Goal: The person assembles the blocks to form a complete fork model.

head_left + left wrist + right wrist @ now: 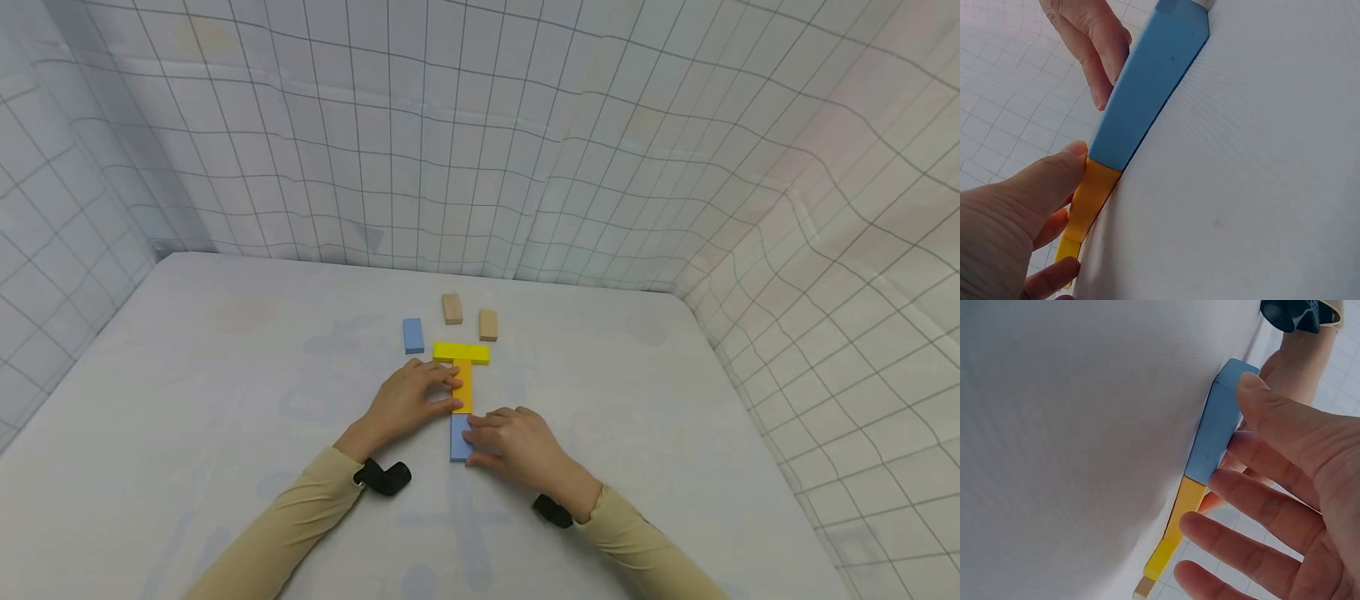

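Observation:
A blue block [460, 438], an orange block [463, 386] and a yellow block [461, 353] lie flat on the table. Blue and orange run end to end in a line, and the yellow one lies crosswise at the far end, forming a T. My left hand [405, 395] rests against the left of the orange block, its thumb by the seam with the blue one and its fingertips towards the yellow one. Opposite it, my right hand [523, 448] touches the blue block with its fingertips, the thumb at that block's near end. Neither hand is curled round a block.
Beyond the yellow block lie a smaller blue block [413, 336] and two wood-coloured blocks, one left [452, 309] and one right [488, 325]. The white table [225, 375] ends at grid-patterned curtains [480, 142] behind and at both sides. Each wrist wears a black device.

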Action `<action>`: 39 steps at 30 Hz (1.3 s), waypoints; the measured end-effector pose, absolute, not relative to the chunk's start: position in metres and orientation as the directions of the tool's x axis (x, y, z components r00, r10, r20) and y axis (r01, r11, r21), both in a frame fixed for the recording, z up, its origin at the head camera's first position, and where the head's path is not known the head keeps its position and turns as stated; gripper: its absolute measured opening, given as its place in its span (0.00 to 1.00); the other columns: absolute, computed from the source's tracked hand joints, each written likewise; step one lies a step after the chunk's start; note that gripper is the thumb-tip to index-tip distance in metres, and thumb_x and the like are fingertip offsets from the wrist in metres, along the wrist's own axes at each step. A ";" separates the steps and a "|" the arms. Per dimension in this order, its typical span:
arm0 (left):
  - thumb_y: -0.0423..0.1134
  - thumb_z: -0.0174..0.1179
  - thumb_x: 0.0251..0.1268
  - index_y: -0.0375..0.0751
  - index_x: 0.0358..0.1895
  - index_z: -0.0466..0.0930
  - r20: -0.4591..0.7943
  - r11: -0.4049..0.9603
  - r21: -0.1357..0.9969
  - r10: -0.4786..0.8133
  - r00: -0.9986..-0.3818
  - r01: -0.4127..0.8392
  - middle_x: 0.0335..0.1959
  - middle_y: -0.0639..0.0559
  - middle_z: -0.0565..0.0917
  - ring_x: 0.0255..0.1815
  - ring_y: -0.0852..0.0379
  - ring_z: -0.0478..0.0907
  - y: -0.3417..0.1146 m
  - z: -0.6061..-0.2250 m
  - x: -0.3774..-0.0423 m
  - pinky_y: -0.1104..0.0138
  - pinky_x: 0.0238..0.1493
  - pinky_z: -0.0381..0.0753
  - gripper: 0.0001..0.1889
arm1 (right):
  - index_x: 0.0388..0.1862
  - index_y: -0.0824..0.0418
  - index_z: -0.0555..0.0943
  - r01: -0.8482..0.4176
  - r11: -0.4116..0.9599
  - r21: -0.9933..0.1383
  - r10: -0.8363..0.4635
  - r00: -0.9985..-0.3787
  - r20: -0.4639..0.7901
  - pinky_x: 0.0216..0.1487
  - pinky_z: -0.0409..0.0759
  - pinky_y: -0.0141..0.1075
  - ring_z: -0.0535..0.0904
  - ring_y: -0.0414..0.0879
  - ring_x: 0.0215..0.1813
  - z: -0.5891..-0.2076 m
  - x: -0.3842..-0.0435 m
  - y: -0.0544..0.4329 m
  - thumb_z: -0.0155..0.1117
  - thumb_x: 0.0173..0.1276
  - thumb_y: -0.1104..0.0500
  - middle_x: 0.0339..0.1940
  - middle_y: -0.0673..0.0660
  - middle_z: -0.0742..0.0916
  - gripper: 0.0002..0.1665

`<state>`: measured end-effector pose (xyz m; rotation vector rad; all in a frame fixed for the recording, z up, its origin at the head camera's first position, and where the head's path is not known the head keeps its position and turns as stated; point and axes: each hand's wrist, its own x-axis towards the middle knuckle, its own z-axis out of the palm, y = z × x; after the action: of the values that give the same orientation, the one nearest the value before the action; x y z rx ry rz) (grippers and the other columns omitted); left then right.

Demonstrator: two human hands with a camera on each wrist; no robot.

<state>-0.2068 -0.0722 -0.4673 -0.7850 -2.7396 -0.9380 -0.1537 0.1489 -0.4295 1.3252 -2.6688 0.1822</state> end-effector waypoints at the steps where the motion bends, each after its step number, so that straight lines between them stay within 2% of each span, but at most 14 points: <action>1: 0.53 0.66 0.57 0.48 0.48 0.85 0.290 0.671 0.531 0.431 -0.855 0.518 0.56 0.55 0.79 0.49 0.54 0.72 -0.072 -0.467 -0.207 0.59 0.48 0.72 0.19 | 0.48 0.52 0.86 -0.798 0.602 -0.035 -0.779 -0.597 0.192 0.44 0.78 0.41 0.81 0.45 0.49 -0.429 -0.154 0.149 0.69 0.59 0.44 0.52 0.49 0.84 0.20; 13: 0.53 0.66 0.57 0.48 0.48 0.85 0.290 0.673 0.524 0.436 -0.852 0.522 0.56 0.54 0.79 0.52 0.52 0.72 -0.072 -0.468 -0.207 0.57 0.51 0.72 0.19 | 0.47 0.51 0.86 -0.797 0.603 -0.035 -0.773 -0.594 0.223 0.43 0.78 0.39 0.80 0.45 0.50 -0.431 -0.156 0.150 0.68 0.60 0.43 0.52 0.47 0.84 0.20; 18: 0.53 0.66 0.57 0.48 0.48 0.85 0.295 0.674 0.517 0.438 -0.849 0.527 0.56 0.54 0.79 0.53 0.52 0.72 -0.072 -0.468 -0.207 0.57 0.51 0.72 0.19 | 0.49 0.50 0.86 -0.804 0.592 -0.058 -0.777 -0.589 0.222 0.44 0.78 0.39 0.79 0.44 0.51 -0.432 -0.155 0.153 0.63 0.65 0.43 0.53 0.47 0.83 0.19; 24: 0.49 0.65 0.60 0.47 0.48 0.85 0.303 0.649 0.513 0.475 -0.826 0.562 0.58 0.53 0.78 0.52 0.51 0.72 -0.075 -0.466 -0.207 0.57 0.51 0.72 0.16 | 0.53 0.51 0.84 -0.807 0.582 -0.098 -0.790 -0.590 0.165 0.48 0.77 0.40 0.77 0.44 0.55 -0.432 -0.156 0.157 0.55 0.72 0.51 0.57 0.48 0.81 0.16; 33: 0.48 0.61 0.62 0.46 0.54 0.81 0.236 0.618 0.507 0.570 -0.787 0.600 0.63 0.54 0.74 0.61 0.49 0.68 -0.083 -0.460 -0.206 0.52 0.59 0.66 0.18 | 0.56 0.53 0.82 -0.808 0.572 -0.141 -0.804 -0.586 0.101 0.52 0.75 0.41 0.75 0.46 0.58 -0.429 -0.158 0.159 0.57 0.65 0.66 0.59 0.50 0.79 0.22; 39: 0.56 0.58 0.62 0.48 0.57 0.79 0.191 0.661 0.443 0.590 -0.785 0.605 0.65 0.56 0.71 0.62 0.50 0.66 -0.083 -0.460 -0.205 0.52 0.59 0.65 0.24 | 0.56 0.55 0.82 -0.818 0.553 -0.159 -0.818 -0.569 0.084 0.57 0.72 0.40 0.74 0.46 0.59 -0.427 -0.162 0.158 0.58 0.64 0.69 0.58 0.52 0.80 0.23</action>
<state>-0.2052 -0.0830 -0.4601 -1.0203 -2.8357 -0.7741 -0.1619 0.1584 -0.4265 1.4587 -2.7680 0.2832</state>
